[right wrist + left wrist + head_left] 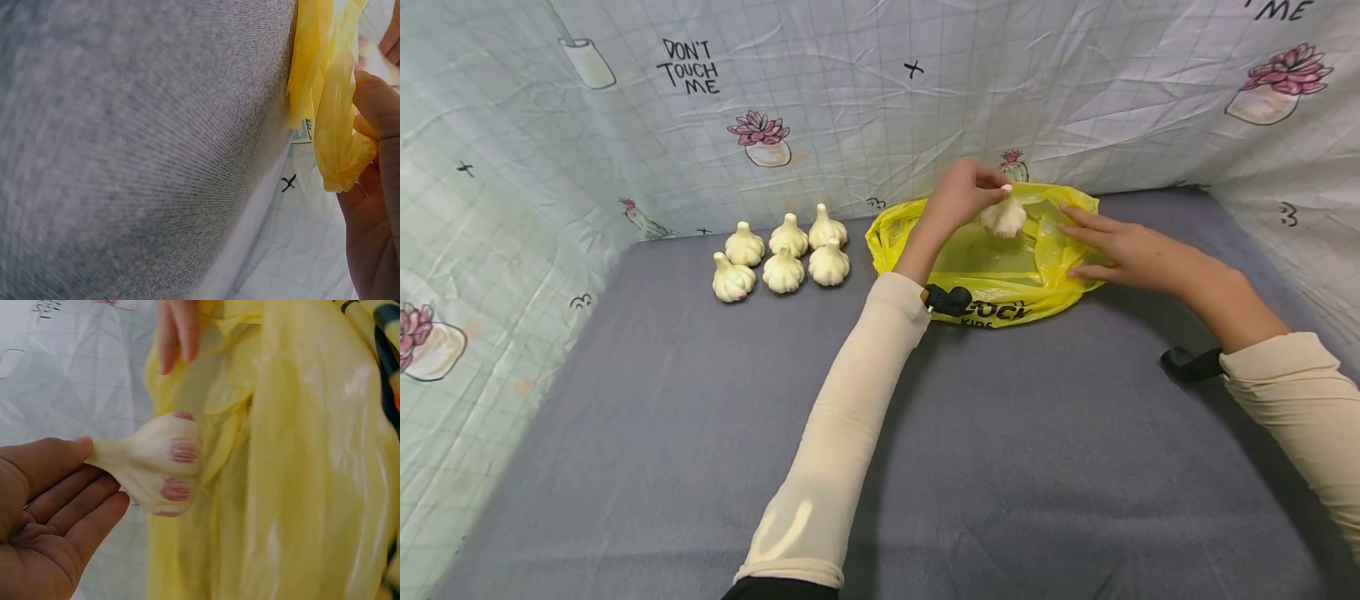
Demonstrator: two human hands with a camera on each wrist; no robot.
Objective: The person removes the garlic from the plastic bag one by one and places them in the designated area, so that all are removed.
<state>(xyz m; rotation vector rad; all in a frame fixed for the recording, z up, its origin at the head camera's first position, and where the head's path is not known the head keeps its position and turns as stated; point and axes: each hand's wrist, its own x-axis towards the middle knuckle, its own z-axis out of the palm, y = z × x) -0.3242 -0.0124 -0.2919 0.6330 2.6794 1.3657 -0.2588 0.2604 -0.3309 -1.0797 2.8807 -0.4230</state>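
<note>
My left hand [964,197] pinches a garlic bulb [1003,218] by its stem, over the mouth of a yellow plastic bag [1000,287]. In the left wrist view the bulb [164,464] lies sideways, its purple-streaked base facing the bag [312,456]. Against the bag's right side rests my right hand [1131,250], fingers straight and spread. The right wrist view has a fold of the bag [337,134] between thumb and fingers, which stand apart. Several more garlic bulbs [782,271] sit in two rows to the left of the bag. The bag's bottom is partly hidden by my left arm.
A grey cloth [700,433] covers the table. Behind it and along both sides hangs a white printed sheet [850,100], close to the bag's far rim. Each wrist wears a black strap; the left one [949,300] overlaps the bag's front edge.
</note>
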